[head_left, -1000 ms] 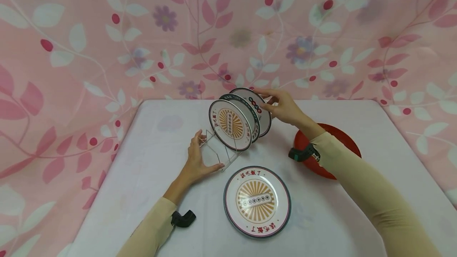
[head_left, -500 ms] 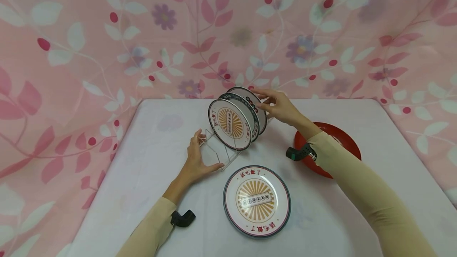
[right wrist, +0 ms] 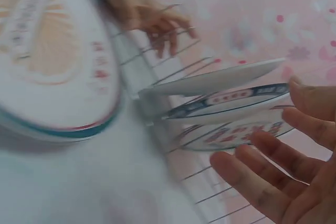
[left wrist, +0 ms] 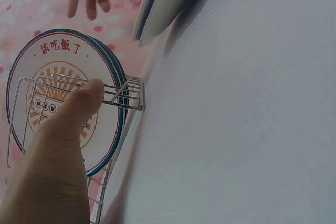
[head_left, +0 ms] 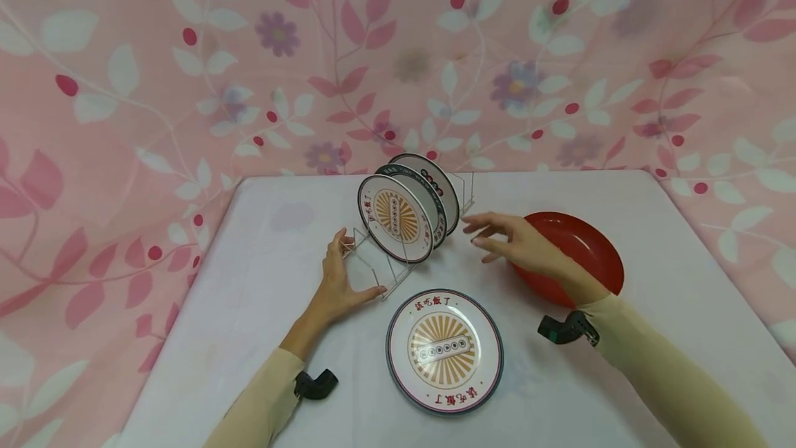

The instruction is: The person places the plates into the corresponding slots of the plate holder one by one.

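A wire dish rack (head_left: 407, 273) stands on the table with several plates upright in it: a white plate with a sunburst print (head_left: 381, 209) in front, a dark-rimmed plate (head_left: 440, 216) behind, and a plate with round dark marks (head_left: 449, 193) at the back. My left hand (head_left: 338, 282) grips the rack's near end, thumb (left wrist: 93, 95) on the wire. My right hand (head_left: 525, 244), holding nothing, hovers right of the rack with fingers spread and slightly bent. In the right wrist view its fingertips (right wrist: 223, 163) are near the racked plates. Another sunburst plate (head_left: 444, 351) lies flat in front.
Partly behind the right forearm, a red plate (head_left: 587, 244) lies on the white-covered table (head_left: 280, 240). A pink floral cloth (head_left: 398, 61) hangs behind the table's far edge.
My right hand has let go of the back plate and moved toward me and to the right. That plate now stands in the rack on its own. The left hand keeps its grip.
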`<state>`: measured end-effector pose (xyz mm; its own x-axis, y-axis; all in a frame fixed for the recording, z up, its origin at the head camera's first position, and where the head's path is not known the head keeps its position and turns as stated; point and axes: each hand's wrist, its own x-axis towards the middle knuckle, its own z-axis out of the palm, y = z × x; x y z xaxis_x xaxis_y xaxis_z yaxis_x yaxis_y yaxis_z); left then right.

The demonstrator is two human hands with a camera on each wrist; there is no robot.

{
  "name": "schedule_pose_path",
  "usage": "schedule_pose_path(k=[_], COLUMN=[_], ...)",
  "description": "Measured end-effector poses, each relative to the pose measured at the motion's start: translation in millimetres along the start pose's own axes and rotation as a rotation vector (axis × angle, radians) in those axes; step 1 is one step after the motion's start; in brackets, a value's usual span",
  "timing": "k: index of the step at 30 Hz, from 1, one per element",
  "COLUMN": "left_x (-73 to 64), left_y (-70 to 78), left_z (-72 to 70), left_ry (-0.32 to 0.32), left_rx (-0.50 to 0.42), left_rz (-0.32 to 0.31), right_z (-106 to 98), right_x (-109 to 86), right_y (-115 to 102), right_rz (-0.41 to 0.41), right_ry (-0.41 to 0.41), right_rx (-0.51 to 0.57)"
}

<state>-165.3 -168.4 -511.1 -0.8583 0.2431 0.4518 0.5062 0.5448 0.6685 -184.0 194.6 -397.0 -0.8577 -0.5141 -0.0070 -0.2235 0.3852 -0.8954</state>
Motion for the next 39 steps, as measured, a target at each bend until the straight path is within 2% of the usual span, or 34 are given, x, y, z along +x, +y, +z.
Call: schedule_pose_path(k=[3,8,12,17,27,31,39], left_x=[-0.5,-0.5,-0.8,-0.7,-0.2,0.1,-0.9], left_y=[0.3,-1.0,-1.6,-1.6,-0.7,-0.1,1.8], left_z=[-0.4,0.2,-0.4,-2.3,-2.1,-2.0,0.1], left_ry=[-0.002,-0.001,-0.001,0.007,0.011,0.01,0.0], left_rx=[-0.004,-0.005,-0.002,-0.003,-0.005,0.001,0.003], left_rz=[-0.008,-0.003,-0.004,-0.016,-0.018,-0.009,-0.004], right_z=[15,31,41,49,49,50,55], right_x=[-20.7,-48.9,-62.6,-65.3,-65.5,-67.0,-69.5], right_y=[17,43,59,72,82,80,61], right_rz=[0.056,0.073,0.083,0.073,0.046,0.037,0.083], right_ry=[-0.066,-0.114,-0.155,-0.164,-0.161,-0.155,-0.17], right_rx=[0.008,0.052,0.06,0.018,0.033,0.009,-0.137])
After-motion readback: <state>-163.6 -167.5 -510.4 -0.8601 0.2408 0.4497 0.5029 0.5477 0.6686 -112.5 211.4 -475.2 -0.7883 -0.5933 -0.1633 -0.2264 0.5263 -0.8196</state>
